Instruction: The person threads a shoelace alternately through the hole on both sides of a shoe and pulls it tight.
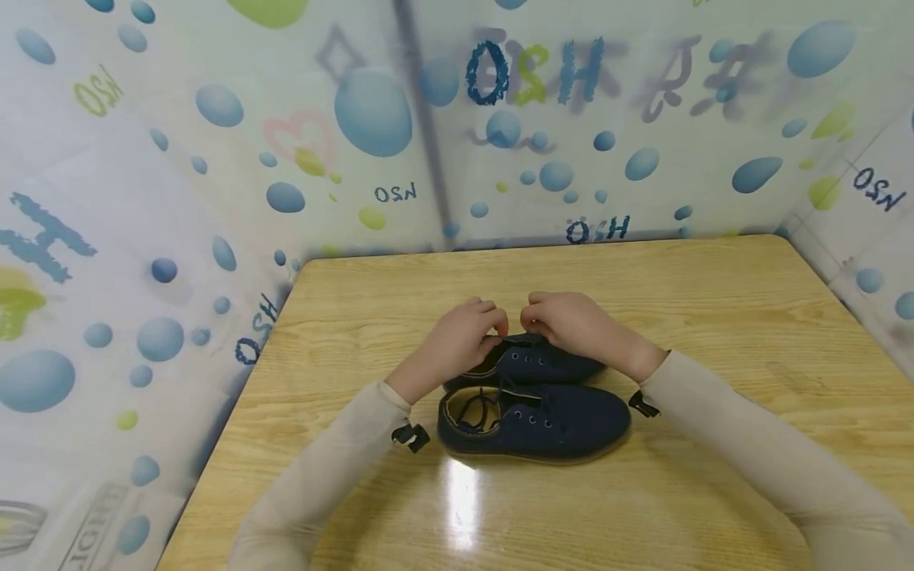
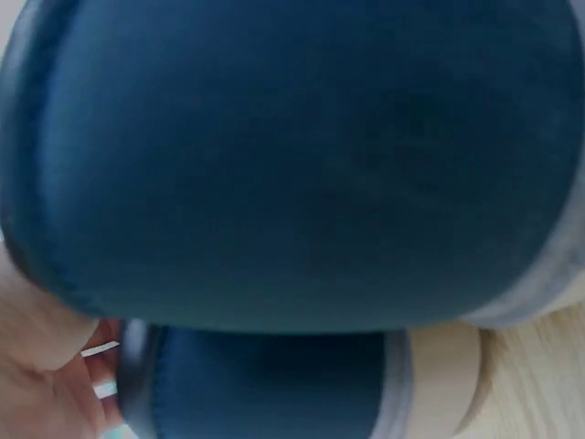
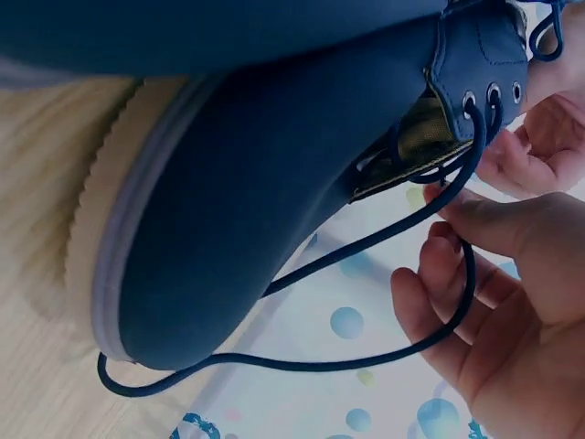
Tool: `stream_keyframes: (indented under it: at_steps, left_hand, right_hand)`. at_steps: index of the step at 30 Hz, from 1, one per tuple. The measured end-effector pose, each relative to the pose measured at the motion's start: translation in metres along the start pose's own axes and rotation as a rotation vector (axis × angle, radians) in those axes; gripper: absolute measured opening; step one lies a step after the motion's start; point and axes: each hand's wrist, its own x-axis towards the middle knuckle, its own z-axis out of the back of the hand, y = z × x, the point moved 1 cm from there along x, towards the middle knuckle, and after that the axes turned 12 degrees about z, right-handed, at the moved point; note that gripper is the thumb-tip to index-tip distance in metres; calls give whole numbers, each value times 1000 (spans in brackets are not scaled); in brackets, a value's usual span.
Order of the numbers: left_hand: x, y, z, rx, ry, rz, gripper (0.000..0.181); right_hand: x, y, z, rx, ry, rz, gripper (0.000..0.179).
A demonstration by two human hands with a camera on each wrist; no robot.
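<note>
Two navy lace-up shoes lie side by side, toes to the right. Both hands are over the far shoe [image 1: 546, 365]; the near shoe [image 1: 571, 420] sits untouched in front. My right hand [image 3: 512, 302] pinches a dark shoelace [image 3: 366, 242] between thumb and fingertips beside the eyelets, and a long loop of it hangs round the toe. On the opening side, my left hand [image 1: 464, 337] has its fingers curled, thumb and forefinger pinching at the lacing. In the left wrist view the near shoe's heel [image 2: 292, 165] hides most of the far shoe and that hand's fingertips.
The shoes stand on a light wooden table [image 1: 357, 301]. Behind it hangs a white sheet [image 1: 457, 174] printed with blue drops and lettering. Loose laces [image 1: 478, 408] lie inside the near shoe's opening. Black straps [image 1: 410, 436] hang at both cuffs.
</note>
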Motion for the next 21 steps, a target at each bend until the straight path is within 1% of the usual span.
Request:
stream_keyframes:
  at_steps: [4, 7, 9, 12, 15, 18, 21]
  left_hand:
    - [2, -1, -3, 63, 22, -40, 17]
    - [3, -1, -3, 100, 11, -73, 24]
    - [3, -2, -2, 135, 7, -107, 26]
    - [5, -3, -2, 196, -7, -178, 27]
    - [6, -4, -3, 246, -49, -237, 24]
    - [7, -5, -5, 265, -97, -259, 21]
    - [7, -5, -6, 265, -132, -259, 16]
  right_hand:
    - [6, -4, -4, 29, -3, 27, 12]
    - [10, -8, -7, 105, 9, 20, 12]
    - [11, -10, -9, 176, 21, -23, 12]
    - [14, -13, -9, 283, 30, -107, 10]
    - [17, -14, -8, 364, 40, -169, 8]
    - [18, -16, -8, 426, 57, -199, 9]
    - [18, -20, -11, 507, 79, -222, 13]
